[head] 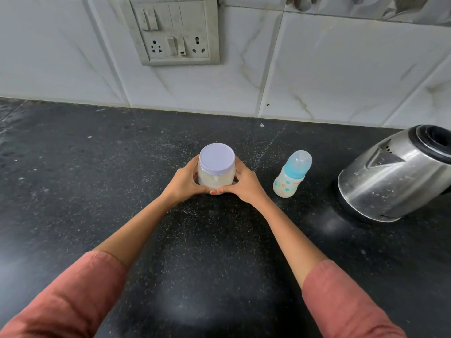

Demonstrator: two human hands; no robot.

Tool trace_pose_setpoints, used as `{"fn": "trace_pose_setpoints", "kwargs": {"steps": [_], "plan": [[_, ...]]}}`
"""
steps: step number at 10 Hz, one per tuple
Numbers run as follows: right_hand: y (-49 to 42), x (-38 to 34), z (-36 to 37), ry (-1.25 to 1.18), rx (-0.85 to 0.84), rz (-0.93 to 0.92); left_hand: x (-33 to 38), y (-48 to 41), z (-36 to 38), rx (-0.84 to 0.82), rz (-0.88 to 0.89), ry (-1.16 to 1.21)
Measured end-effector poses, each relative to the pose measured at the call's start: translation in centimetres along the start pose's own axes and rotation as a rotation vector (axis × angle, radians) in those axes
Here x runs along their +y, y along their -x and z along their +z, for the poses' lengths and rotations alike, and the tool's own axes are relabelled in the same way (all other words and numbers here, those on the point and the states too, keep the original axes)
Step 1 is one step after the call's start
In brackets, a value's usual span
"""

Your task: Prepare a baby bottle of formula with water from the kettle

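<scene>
Both hands clasped around formula jar (216, 178): left hand (183, 182) on left wall, right hand (245, 185) on right wall, thumbs meeting at front base. Jar upright on desk (122, 191), axis vertical, white lid (216, 157) on. Baby bottle (291, 175) capped, upright, just right of right hand, apart from it; right hand nearer. Kettle (395, 176) farther right, lid closed. Judgement: lid removal next.
</scene>
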State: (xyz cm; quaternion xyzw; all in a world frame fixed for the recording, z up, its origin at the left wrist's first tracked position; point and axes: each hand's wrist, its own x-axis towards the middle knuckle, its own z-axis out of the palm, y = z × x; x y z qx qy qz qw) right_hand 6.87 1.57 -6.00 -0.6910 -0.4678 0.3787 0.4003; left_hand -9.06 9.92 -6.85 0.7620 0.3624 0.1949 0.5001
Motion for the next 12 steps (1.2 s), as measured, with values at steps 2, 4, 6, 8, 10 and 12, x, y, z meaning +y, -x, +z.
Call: {"fn": "trace_pose_setpoints", "kwargs": {"steps": [2,4,6,8,10,12], "plan": [[-0.7,0.4,-0.1,0.036,-0.011,0.011,-0.3,-0.4,0.2,-0.008,-0.019,0.026],[-0.7,0.3,-0.1,0.145,-0.036,0.038,-0.1,0.0,0.4,0.007,-0.02,-0.042],[0.8,0.1,-0.2,0.247,0.03,0.042,0.3,1.2,0.5,0.067,-0.017,-0.171],[4.9,-0.6,-0.4,0.426,0.314,-0.017,1.5,4.8,2.2,0.231,0.042,-0.464],[7.1,0.1,0.1,0.707,0.389,-0.269,3.2,7.3,4.4,0.348,0.218,-0.813],[7.2,-2.0,-1.0,0.859,0.547,-0.38,7.6,6.9,4.3,0.452,0.318,-0.893]]}}
